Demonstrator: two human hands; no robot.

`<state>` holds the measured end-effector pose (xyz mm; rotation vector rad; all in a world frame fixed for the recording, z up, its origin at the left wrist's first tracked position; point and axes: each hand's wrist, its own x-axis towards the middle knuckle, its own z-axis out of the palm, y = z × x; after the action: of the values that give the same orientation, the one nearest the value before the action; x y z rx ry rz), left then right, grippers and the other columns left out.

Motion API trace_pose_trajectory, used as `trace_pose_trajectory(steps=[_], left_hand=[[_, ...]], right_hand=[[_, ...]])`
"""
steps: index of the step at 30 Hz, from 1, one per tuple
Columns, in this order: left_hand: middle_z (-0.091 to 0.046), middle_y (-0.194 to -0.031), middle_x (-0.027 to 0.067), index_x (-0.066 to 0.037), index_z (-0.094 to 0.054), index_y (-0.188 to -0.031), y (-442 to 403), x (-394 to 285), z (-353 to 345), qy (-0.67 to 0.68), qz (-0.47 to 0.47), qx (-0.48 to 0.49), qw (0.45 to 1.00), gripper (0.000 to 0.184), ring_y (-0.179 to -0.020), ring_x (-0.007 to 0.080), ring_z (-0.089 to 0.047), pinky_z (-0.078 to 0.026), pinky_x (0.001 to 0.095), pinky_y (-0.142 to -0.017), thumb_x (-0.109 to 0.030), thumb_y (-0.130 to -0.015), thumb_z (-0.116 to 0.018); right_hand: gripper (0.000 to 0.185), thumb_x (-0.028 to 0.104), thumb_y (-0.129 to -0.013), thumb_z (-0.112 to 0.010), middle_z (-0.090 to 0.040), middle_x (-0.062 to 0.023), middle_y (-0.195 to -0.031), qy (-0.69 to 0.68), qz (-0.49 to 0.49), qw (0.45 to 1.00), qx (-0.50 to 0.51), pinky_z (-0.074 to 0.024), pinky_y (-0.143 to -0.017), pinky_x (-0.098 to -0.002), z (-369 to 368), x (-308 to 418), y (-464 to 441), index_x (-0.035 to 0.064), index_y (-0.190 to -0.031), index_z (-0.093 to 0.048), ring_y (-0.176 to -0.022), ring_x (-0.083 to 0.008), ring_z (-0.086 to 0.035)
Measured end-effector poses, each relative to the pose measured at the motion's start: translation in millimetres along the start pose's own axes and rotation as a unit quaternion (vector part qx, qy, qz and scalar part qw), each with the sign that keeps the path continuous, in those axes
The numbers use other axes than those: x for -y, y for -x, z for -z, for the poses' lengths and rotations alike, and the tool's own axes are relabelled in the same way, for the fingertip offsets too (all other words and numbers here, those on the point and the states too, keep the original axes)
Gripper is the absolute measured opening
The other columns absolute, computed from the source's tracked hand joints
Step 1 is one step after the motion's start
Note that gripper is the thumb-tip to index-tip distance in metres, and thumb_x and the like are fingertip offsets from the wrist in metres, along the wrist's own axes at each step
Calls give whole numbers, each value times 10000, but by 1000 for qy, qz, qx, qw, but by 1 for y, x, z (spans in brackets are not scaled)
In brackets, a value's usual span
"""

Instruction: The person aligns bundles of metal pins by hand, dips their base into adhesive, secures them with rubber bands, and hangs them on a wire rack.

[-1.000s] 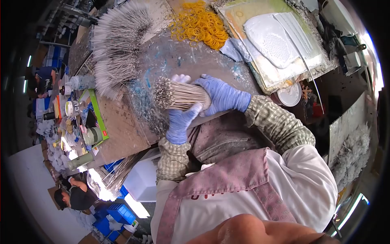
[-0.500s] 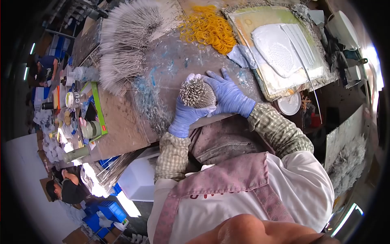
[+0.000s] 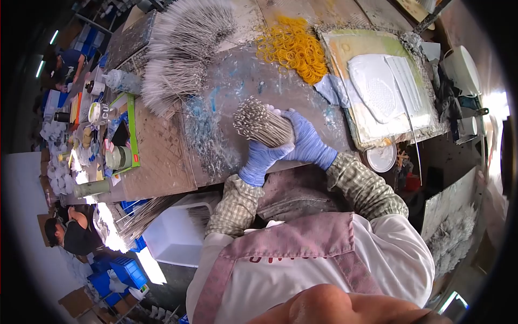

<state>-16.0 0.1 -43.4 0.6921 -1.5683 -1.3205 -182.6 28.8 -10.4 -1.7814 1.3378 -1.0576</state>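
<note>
A thick bundle of thin sticks [image 3: 264,125] with pale, speckled tips is held between both hands above the work table [image 3: 226,75]. The tips point up and to the left. My left hand [image 3: 263,157], in a blue glove, wraps the lower left side of the bundle. From the right, my right hand [image 3: 307,139], also gloved in blue, closes round its rear end. Some fingers are hidden behind the bundle. Fanned piles of bristly sticks [image 3: 178,51] lie at the table's far left, and yellow rubber bands [image 3: 297,51] are heaped at the back.
A board with white paste [image 3: 372,89] and a long thin rod lies at the right. Near it sits a round white lid [image 3: 381,157]. A green-edged box [image 3: 135,135] and jars stand left. Below is a white bin [image 3: 175,235]. Two other people are at the far left.
The bundle went from lying sideways to tips facing up, and now leans to the upper left. My right hand's spread fingers have closed round it. The camera view has shifted.
</note>
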Motion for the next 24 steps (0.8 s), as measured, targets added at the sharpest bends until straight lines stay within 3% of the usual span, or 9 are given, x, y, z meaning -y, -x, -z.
trace_pose_trajectory(steps=[1, 8, 12, 13, 16, 18, 20, 21, 24], left_hand=[[-475, -1432, 124, -23, -323, -1484, -5, -6, 10, -247, -97, 50, 963, 1074, -1331, 232, -466, -385, 374, -1128, -261, -640, -942], [-616, -1251, 109, -40, -341, -1464, -40, -106, 6, 22, 12, 13, 1000, 1005, -1066, 172, -639, -545, 319, -924, -130, -648, -921], [-665, -1175, 105, -56, -535, -1323, -42, -102, 2, 19, 27, 9, 999, 698, -988, 136, -662, -553, 290, -881, -63, -708, -865], [-679, -1165, 99, -55, -612, -1200, -44, -102, 2, 23, 21, 6, 999, 531, -996, 145, -664, -550, 296, -885, -61, -725, -849], [-697, -1129, 74, -53, -617, -1152, -54, -94, 0, 2, -89, 30, 996, 471, -1001, 161, -666, -547, 308, -889, -81, -738, -840], [-708, -1095, 74, -60, -615, -1118, -53, -86, -2, 45, -37, 26, 998, 433, -972, 174, -678, -552, 321, -871, -122, -749, -834], [-710, -1070, 88, -66, -617, -1109, -51, -78, 3, -55, -20, 77, 995, 427, -935, 174, -689, -556, 322, -839, -155, -752, -833], [-712, -1019, 85, -69, -620, -1089, -51, -79, 1, -90, -48, 60, 993, 417, -895, 183, -700, -560, 325, -812, -181, -751, -837], [-699, -1005, 46, -57, -616, -1102, -43, -73, -4, -80, -10, 29, 996, 373, -895, 120, -670, -553, 275, -834, -91, -783, -806]], right_hand=[[886, 465, -626, -865, -619, -179, -1219, -1, 1, 1000, 2, -263, -1177, -519, 0, 0, 1, 39, -1319, -517, -1192, -353, -571], [874, 481, -623, -871, -635, -184, -1163, 30, 38, 999, -23, -285, -1172, -505, -9, -15, 3, 41, -1298, -532, -1131, -364, -594], [876, 497, -626, -869, -635, -173, -1151, 23, 40, 999, -26, -268, -1175, -527, -8, -15, 3, 53, -1302, -531, -1116, -363, -599], [872, 508, -631, -862, -638, -163, -1156, -6, 28, 999, -40, -261, -1176, -531, -7, -8, 3, 60, -1303, -534, -1115, -363, -600], [854, 524, -631, -857, -650, -147, -1148, 56, 17, 998, -27, -245, -1179, -538, -10, -19, 1, 64, -1282, -550, -1099, -356, -610], [958, 529, -627, -857, -601, -174, -1263, 74, 1, 997, 27, -224, -1185, -541, -5, -28, 3, 63, -1372, -476, -1206, -382, -553], [1140, 547, -593, -874, -497, -221, -1393, 105, -28, 984, 140, -202, -1194, -536, 11, -27, 8, 63, -1476, -340, -1332, -420, -440], [1318, 588, -559, -884, -395, -255, -1474, 249, 60, 945, 202, -212, -1197, -508, 37, -1, 1, 45, -1538, -188, -1400, -445, -338], [1337, 667, -539, -855, -401, -252, -1477, 141, 119, 973, 137, -255, -1187, -471, 95, 70, -30, 8, -1524, -235, -1385, -443, -371]])
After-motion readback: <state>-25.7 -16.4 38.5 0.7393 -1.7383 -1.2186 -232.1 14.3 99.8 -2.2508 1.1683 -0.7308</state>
